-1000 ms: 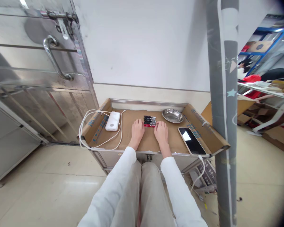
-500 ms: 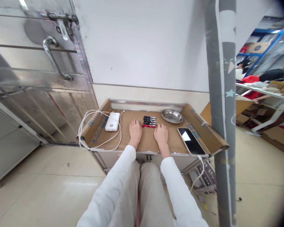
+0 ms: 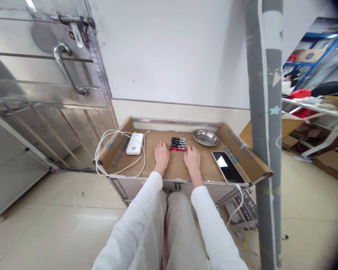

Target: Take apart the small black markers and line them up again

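I saw black pens (image 3: 178, 142) lying flat, stretched left to right, ranked closely one behind another; a red pen (image 3: 177, 149) lay parallel on the near side.

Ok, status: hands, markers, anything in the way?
Left hand, right hand flanking black markers and red marker, gripping none. All roughly parallel, red nearest. Metal dish and phone off to the right.

l grip (image 3: 161, 154), r grip (image 3: 192, 156) on cardboard (image 3: 176, 168), red pen (image 3: 177, 149) btwn, blk pens (image 3: 178, 142) just behind, phone (image 3: 230, 169) to r
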The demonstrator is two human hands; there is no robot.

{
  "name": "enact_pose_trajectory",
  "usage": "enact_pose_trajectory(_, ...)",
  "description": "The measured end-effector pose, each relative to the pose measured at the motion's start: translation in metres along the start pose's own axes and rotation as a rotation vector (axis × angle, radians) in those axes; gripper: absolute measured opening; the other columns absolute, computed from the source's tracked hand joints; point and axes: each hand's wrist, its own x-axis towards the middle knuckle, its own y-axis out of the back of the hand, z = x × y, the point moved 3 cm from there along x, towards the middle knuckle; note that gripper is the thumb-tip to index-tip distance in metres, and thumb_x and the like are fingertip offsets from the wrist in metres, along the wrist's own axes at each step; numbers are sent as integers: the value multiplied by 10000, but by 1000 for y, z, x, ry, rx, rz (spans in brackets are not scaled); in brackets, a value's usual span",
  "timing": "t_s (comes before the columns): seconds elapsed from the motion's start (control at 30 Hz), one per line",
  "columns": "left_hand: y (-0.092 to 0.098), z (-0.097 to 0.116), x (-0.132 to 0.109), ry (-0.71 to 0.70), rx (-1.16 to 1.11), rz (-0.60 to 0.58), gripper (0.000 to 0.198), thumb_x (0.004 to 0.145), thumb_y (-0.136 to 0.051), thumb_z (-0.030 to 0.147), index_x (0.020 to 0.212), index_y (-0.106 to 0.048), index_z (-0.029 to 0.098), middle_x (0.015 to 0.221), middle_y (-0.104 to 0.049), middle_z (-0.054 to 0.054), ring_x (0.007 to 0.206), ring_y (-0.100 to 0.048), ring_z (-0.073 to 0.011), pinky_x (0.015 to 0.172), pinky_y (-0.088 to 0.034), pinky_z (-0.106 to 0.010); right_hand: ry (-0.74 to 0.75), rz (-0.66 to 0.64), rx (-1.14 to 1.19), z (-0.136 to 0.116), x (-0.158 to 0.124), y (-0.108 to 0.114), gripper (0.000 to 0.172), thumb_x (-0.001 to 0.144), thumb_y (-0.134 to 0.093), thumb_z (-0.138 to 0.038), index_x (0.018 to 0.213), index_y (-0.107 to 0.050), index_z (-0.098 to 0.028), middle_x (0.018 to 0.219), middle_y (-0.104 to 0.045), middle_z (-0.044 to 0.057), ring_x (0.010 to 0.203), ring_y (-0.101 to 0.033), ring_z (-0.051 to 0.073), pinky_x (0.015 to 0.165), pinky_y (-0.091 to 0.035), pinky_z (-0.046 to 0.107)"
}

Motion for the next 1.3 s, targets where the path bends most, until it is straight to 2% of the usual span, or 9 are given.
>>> enact_pose_trajectory(0.1,6,2,-2,51,35,34,272,870,-333,86,1058,-529,82,1116,-579,-180,1077,-538,-255,916,-405,-376,-3,56,12,-1,2,3,301,851,-395,-123,1101,-562,-118,993,-589,139,943,-505,234,807,-341,328)
enact_pose_trajectory(0.2,14,4,-3,77,22,84,199,870,-359,122,981,-522,92,998,-573,-152,956,-552,-255,843,-422,-369,66,71,52,-4,4,8,226,841,-391,-107,975,-570,-142,957,-574,112,923,-490,222,810,-343,322)
enact_pose_trajectory(0.27,16,9,-3,-27,-47,83,158,872,-380,139,953,-513,115,969,-562,-123,922,-544,-232,829,-425,-342,157,34,85,-7,4,8,209,832,-396,-94,927,-569,-165,944,-563,91,911,-485,209,818,-345,313)
enact_pose_trajectory(0.33,14,16,-3,-205,-113,31,125,868,-399,138,925,-510,141,956,-556,-98,913,-533,-210,836,-426,-320,216,-3,106,-9,3,7,212,824,-399,-84,912,-570,-172,937,-555,83,907,-482,202,827,-348,304)
enact_pose_trajectory(0.43,6,20,-4,-363,-139,-68,114,859,-416,130,905,-516,160,957,-554,-93,928,-520,-211,866,-424,-341,222,-15,118,-8,4,3,224,819,-401,-85,939,-570,-170,956,-546,85,919,-478,205,828,-353,304)
enact_pose_trajectory(0.67,-3,17,-2,-353,-143,-64,122,870,-422,145,948,-515,146,966,-545,-98,945,-511,-216,867,-429,-360,210,-31,153,-4,6,-4,216,807,-415,-103,968,-553,-144,967,-542,102,930,-466,220,840,-360,329)
enact_pose_trajectory(0.83,-2,16,-2,-319,-113,-57,127,880,-426,161,962,-521,137,984,-537,-106,952,-513,-215,867,-430,-357,175,12,100,-4,4,-2,176,814,-434,-136,945,-551,-141,975,-526,109,939,-448,228,833,-350,330)
enact_pose_trajectory(1.07,-1,16,-1,-346,-114,-69,117,887,-433,176,934,-539,158,954,-549,-86,924,-518,-210,860,-430,-349,153,6,58,-6,2,1,147,827,-442,-162,930,-545,-152,961,-540,103,937,-452,227,810,-341,322)
enact_pose_trajectory(1.3,-1,11,0,-224,-96,-24,161,876,-397,115,972,-526,138,979,-546,-111,939,-519,-215,864,-422,-358,62,44,20,-4,1,3,148,809,-453,-173,925,-542,-149,962,-545,117,933,-454,243,798,-334,341)
